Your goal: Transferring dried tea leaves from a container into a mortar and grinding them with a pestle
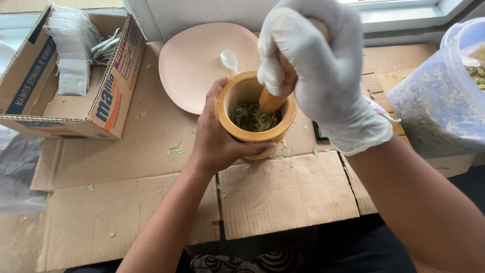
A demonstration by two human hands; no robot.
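Wooden mortar (pixel 256 132) and pestle (pixel 275 96) in both hands, over flattened cardboard (pixel 283 194).

Nearest, the bare left hand (pixel 220 139) wraps around the mortar's left side, fingers curled under it. Dried green leaves (pixel 252 117) lie inside. Above, the white-gloved right hand (pixel 318 65) is closed tight around the pestle, whose tip sits in the leaves. Beyond lie a pink plate (pixel 194 63) with a white spoon (pixel 229 59), a cardboard box (pixel 76 76) at left and a clear tub (pixel 444 96) at right.
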